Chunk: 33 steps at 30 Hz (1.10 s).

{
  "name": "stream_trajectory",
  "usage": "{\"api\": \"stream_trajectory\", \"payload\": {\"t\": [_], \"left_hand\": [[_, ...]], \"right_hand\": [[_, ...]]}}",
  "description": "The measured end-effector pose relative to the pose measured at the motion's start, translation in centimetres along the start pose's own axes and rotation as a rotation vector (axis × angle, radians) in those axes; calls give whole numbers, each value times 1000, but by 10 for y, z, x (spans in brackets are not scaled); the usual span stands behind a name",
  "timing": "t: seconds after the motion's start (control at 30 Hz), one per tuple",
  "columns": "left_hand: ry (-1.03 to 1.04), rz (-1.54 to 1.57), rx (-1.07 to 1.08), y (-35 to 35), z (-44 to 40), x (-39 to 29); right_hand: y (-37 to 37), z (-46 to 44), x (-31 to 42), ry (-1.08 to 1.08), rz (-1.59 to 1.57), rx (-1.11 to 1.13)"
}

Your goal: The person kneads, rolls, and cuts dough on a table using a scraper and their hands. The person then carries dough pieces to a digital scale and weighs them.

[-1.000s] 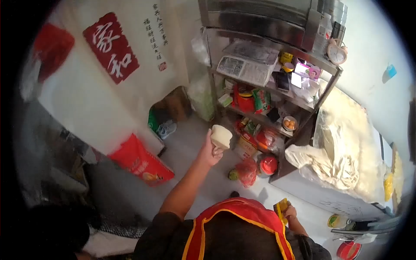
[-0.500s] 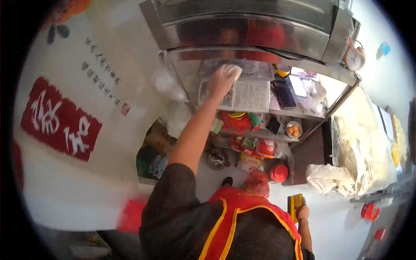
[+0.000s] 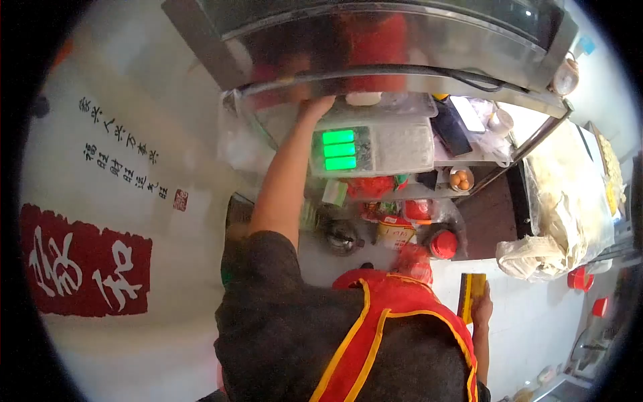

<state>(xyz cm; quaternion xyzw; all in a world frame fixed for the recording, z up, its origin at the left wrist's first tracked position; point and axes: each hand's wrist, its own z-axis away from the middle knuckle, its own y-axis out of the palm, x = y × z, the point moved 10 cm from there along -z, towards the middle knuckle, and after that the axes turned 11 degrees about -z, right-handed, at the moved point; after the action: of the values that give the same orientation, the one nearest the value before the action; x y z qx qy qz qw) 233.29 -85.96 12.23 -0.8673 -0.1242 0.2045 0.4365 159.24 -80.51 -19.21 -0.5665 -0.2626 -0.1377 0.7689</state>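
Observation:
My left hand (image 3: 316, 107) reaches under the steel edge of the unit above, at the left of a digital scale (image 3: 402, 144). That edge partly covers its fingers, so their pose is hard to read. A white lump that looks like dough (image 3: 364, 98) rests on the scale's plastic-covered pan, just right of the hand and apart from it. Three rows of the scale's display (image 3: 339, 149) glow green; the digits cannot be read. Low on the right, my right hand (image 3: 481, 308) is closed around a flat scraper (image 3: 474, 291) with a yellow body and a dark edge.
Right of the scale lie a dark phone (image 3: 450, 134) and a lit phone (image 3: 467, 114). A bowl of eggs (image 3: 460, 179) sits on the shelf below. Lower down are a red-lidded jar (image 3: 443, 244) and a kettle (image 3: 343, 236). Cream cloth (image 3: 536, 251) hangs at right.
My left hand has let go of the white lump, now on the scale's pan, and moved left of it. The display now shows green. The right hand still holds the scraper.

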Motion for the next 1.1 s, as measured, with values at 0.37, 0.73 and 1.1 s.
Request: {"api": "stream_trajectory", "payload": {"t": [0.37,0.73,1.1], "left_hand": [[-260,516,340,6,33,8],[-163,431,305,37,22,13],[-181,210,213,52,29,-1]], "right_hand": [[-56,-54,151,-258,-408,-80],[-84,-62,242,-321,-594,-100],[-125,-44,452,-725,-463,-81]]}}
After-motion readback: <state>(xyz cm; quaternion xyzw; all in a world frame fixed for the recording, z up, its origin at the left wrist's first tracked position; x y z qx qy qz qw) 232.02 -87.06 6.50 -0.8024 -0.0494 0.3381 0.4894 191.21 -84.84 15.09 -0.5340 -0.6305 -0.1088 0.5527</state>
